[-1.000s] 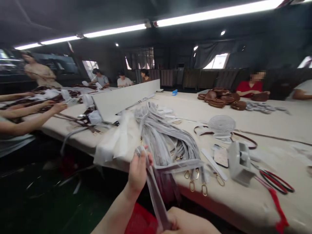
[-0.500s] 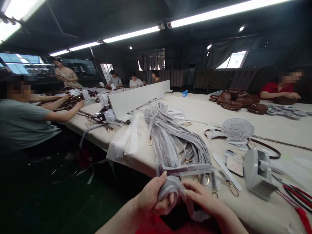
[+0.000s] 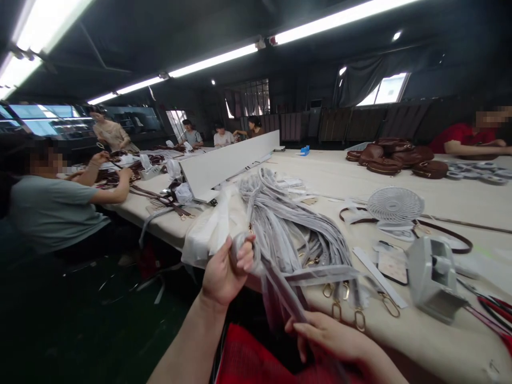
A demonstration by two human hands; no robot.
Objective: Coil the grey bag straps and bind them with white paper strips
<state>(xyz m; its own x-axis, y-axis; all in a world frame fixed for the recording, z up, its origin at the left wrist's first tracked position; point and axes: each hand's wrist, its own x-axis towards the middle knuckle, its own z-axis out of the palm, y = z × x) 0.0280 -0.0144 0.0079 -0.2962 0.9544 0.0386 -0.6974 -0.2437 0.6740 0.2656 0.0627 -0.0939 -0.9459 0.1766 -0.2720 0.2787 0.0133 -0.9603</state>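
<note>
A strap wrapped in whitish plastic [image 3: 280,285] runs between my two hands. My left hand [image 3: 228,272] is closed round its coiled end, raised in front of the table edge. Lower and to the right, my right hand [image 3: 324,333] pinches the same strap near my lap. Just beyond lies a heap of similar wrapped straps [image 3: 296,229] on the cream-covered table. Gold clasps [image 3: 336,310] hang from strap ends at the table's near edge.
A tape dispenser [image 3: 430,277], a phone [image 3: 392,264] and a small fan [image 3: 395,204] stand to the right. Brown leather bags [image 3: 394,157] lie farther back. A white divider panel [image 3: 232,165] crosses the table. A co-worker in a green shirt [image 3: 56,208] sits at left.
My left hand has moved up and left with the coiled end, while my right hand has lowered slightly. The strap is now drawn out between them.
</note>
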